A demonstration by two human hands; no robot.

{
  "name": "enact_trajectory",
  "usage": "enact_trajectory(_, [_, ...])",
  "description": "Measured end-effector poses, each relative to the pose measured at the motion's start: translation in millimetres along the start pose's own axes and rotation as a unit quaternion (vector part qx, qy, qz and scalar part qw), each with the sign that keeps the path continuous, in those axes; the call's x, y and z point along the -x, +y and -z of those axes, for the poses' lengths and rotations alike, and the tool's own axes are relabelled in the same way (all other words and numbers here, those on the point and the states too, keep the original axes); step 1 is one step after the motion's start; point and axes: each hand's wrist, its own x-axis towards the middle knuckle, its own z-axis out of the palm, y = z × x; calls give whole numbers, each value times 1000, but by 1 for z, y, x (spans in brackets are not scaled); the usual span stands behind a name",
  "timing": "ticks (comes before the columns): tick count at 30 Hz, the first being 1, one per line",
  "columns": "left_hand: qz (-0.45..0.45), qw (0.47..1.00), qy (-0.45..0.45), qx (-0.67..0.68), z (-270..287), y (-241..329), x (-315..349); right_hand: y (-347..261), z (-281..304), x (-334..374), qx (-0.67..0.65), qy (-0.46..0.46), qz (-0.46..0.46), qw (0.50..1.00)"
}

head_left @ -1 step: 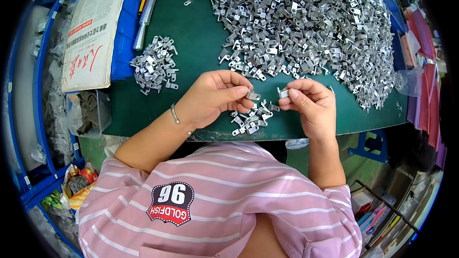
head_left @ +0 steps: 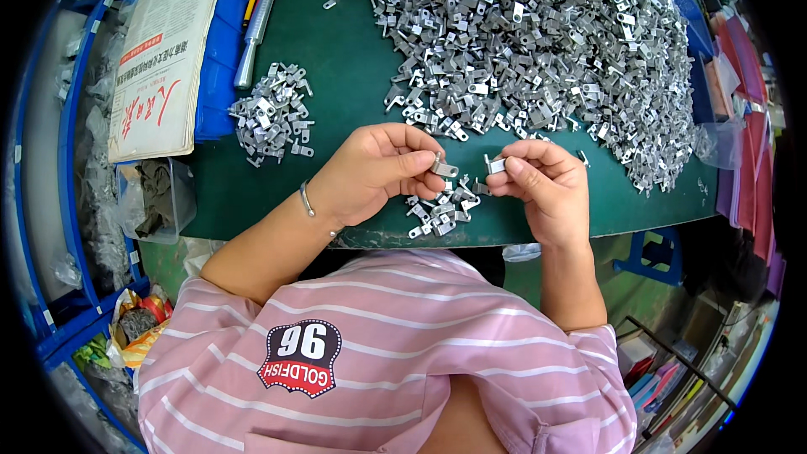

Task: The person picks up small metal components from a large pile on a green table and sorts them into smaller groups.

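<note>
My left hand [head_left: 374, 170] pinches a small bent metal bracket [head_left: 445, 170] with a hole in its tab, between thumb and fingers. Opposite it, my right hand [head_left: 551, 181] grips a similar metal bracket [head_left: 496, 166] by thumb and forefinger. The two pieces are apart, with a gap of green table between them. Just below them, near the table's front edge, lies a small heap of the same brackets [head_left: 441, 217]. A huge pile of brackets [head_left: 538, 50] spreads beyond my hands, and a smaller heap [head_left: 273, 113] sits to the left.
On the green tabletop [head_left: 336, 42], a metal-handled tool [head_left: 249, 59] and pens lie beside blue bins [head_left: 220, 92] topped with folded newspapers [head_left: 155, 101]. A clear plastic tub [head_left: 172, 197] with dark cloth is at the left edge. A blue stool [head_left: 654, 254] stands below right.
My right hand has shifted very slightly to the left with its bracket. The left hand and the heaps look unchanged.
</note>
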Motion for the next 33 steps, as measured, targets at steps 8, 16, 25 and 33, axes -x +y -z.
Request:
enact_trajectory(8, [-18, 999, 1, -37, -1, 1, 2, 6, -1, 0, -137, -52, -64, 987])
enact_trajectory(16, [-249, 809, -79, -526, -14, 7, 10, 14, -17, 15, 418, -70, 344, 838])
enact_trajectory(25, [-311, 737, -48, -599, -14, 3, 7, 10, 12, -9, 595, 138, 384, 693])
enact_trajectory(33, [-330, 681, 135, -639, -21, 4, -3, 7, 21, -16, 674, 93, 372, 631])
